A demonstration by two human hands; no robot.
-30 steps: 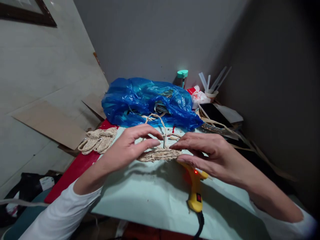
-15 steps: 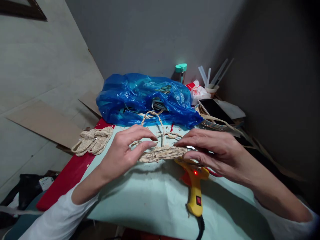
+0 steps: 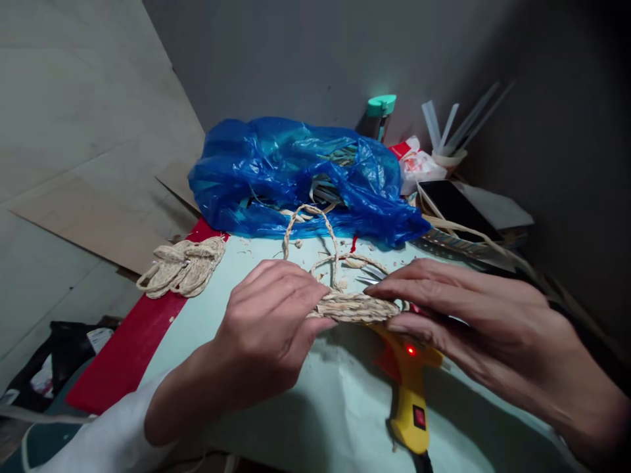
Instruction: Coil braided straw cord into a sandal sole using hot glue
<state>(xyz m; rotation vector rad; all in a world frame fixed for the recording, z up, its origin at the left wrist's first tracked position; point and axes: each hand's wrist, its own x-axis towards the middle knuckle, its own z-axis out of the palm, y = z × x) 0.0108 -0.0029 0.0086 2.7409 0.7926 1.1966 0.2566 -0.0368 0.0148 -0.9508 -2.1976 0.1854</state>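
Note:
A flat piece of braided straw cord is held edge-on above the table, between both hands. My left hand is closed around its left end, thumb below and fingers on top. With thumb and fingertips, my right hand pinches the right end. A loose loop of the same braid rises behind the piece. Under it lies a yellow hot glue gun, its red light on. Pointed metal blades show just beyond my right fingertips; the rest of that tool is mostly hidden.
A blue plastic bag of straw sits at the back. Finished-looking braided pieces lie on the red edge at left. Further right are a phone, a cup of glue sticks and a teal-capped container.
My left hand has closed from a loose curve onto the braid's left end. Both hands and the braid appear further right in view, and the camera has shifted.

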